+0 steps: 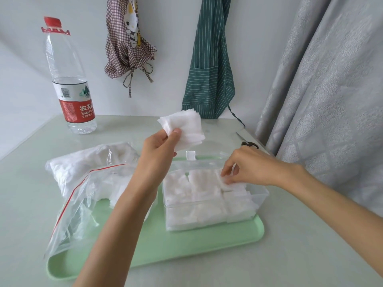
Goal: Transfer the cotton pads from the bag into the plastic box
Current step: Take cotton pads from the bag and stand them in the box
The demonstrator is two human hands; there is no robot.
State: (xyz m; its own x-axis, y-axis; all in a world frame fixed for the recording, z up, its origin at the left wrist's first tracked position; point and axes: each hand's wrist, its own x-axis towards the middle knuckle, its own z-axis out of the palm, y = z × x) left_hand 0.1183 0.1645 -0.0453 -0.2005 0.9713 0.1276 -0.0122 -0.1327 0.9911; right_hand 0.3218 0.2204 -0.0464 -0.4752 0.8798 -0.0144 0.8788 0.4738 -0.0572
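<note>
Head view: L hand [160, 149] is hovering at centre frame, thumb & fingers pinching a fanned stack of square cotton pads [185, 129] up in the air, above & behind the plastic box [209, 198]. R hand [246, 169] is reaching in from 3 o'clock, fingertips curled & pinching the corner of a pad [232, 185] at the box's far-right corner. The clear plastic box is sitting at approx 4 o'clock from centre, on the right half of a pale green tray [165, 241]; it's packed w/ white pads in rows, nearly to the rim, & its clear lid [205, 160] is lying open behind it, a small white tab standing at the lid's back edge. The zip bag [83, 183], clear w/ a red seal line, is lying at 9 o'clock, left of the box, mouth sagging open over the tray's left side; more pads are bunching inside its far end, some spilling toward the L forearm. At 11 o'clock a water bottle [70, 85] w/ red cap & red label is standing upright on the table [290, 255]. Scissors [247, 141] are lying at 2 o'clock near the table's edge, just beyond the R hand. On the wall behind, a checked cloth bag [128, 48] w/ a cartoon rabbit is hanging at 12 o'clock, a green striped apron [209, 69] beside it at 1 o'clock. A grey curtain [323, 90] is filling the right side.
</note>
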